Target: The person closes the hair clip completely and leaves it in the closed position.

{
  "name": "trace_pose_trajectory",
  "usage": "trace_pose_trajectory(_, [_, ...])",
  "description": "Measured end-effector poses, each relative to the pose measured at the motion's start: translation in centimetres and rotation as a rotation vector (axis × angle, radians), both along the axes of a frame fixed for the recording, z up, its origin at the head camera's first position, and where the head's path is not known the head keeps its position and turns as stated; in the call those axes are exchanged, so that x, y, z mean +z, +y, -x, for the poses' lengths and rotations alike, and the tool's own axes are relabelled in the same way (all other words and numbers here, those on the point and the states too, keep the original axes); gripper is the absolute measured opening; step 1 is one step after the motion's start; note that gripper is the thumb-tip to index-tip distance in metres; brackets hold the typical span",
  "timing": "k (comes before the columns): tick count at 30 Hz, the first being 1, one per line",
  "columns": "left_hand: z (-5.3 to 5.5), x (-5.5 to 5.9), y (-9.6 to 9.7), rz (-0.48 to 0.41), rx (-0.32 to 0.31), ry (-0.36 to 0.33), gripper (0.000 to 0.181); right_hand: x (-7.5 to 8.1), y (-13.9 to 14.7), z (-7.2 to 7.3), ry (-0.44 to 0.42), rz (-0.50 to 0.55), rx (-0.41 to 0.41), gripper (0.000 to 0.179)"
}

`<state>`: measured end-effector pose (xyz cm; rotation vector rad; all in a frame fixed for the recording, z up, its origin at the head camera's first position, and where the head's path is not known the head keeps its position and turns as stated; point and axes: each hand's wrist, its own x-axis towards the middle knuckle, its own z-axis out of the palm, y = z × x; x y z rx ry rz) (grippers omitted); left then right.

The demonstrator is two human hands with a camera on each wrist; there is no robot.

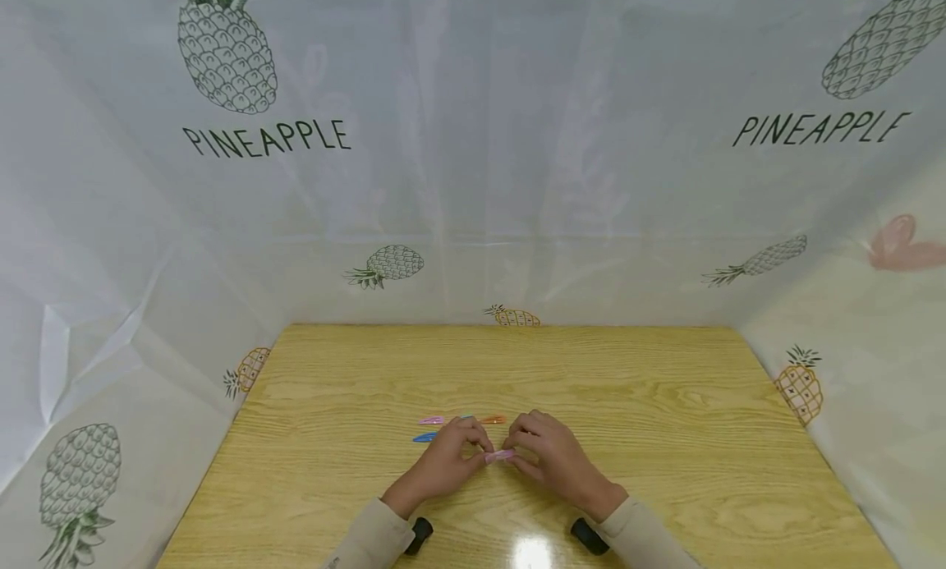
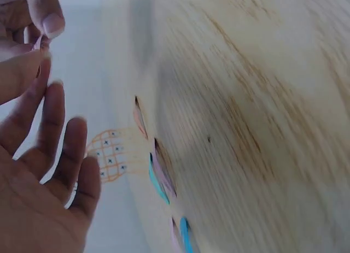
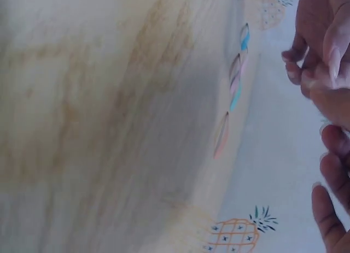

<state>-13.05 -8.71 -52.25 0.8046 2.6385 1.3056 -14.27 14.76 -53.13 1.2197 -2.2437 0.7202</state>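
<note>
Both hands meet over the near middle of the table around one pink snap hair clip (image 1: 499, 455). My left hand (image 1: 448, 461) pinches its left end between thumb and finger. At the other end, my right hand (image 1: 556, 461) pinches it with its fingertips. In the left wrist view the clip (image 2: 38, 43) is mostly covered by fingers; the right wrist view hides it. Just beyond the left hand lie a pink clip (image 1: 432, 419), a blue clip (image 1: 424, 438) and an orange clip (image 1: 493, 419). A teal clip (image 2: 158, 179) rests beside a purple clip (image 2: 163, 168).
The wooden table (image 1: 628, 388) extends around the hands. White sheeting (image 1: 473, 183) printed with pineapples rises behind it and along both sides. A black wrist strap part (image 1: 589, 537) shows at the right sleeve, another (image 1: 419, 536) at the left.
</note>
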Motion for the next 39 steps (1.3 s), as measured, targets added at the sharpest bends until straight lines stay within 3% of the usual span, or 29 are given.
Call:
trace_pose_trajectory(7, [-0.3,-0.1,0.5,0.251,0.113,0.373,0.016,-0.6,-0.4,-0.1,-0.109,0.014,-0.088,0.027])
trace_pose_trajectory(13, [0.0,-0.3,0.4,0.327,0.152,0.528,0.013,-0.7,-0.7,0.1,-0.186,0.026,-0.119,0.024])
trace_pose_trajectory(16, [0.1,-0.4,0.3,0.340,0.169,0.550,0.013,-0.7,-0.9,0.3,-0.203,0.019,-0.118,0.022])
trace_pose_trajectory(26, [0.6,-0.8,0.0,0.329,0.166,0.419,0.009,-1.3,-1.4,0.9,-0.118,-0.004,-0.115,0.021])
trace_pose_trajectory(30, [0.6,-0.8,0.1,0.307,0.173,0.390,0.009,-1.1,-1.5,0.9,-0.147,-0.005,-0.128,0.017])
trace_pose_trajectory(34, [0.8,-1.0,0.2,0.330,0.176,0.445,0.012,-0.8,-1.6,0.8,-0.287,0.019,-0.142,0.012])
trace_pose_trajectory(39, [1.1,-1.1,0.1,0.393,0.159,0.633,0.014,-0.4,-1.7,1.0,-0.495,0.082,-0.112,0.009])
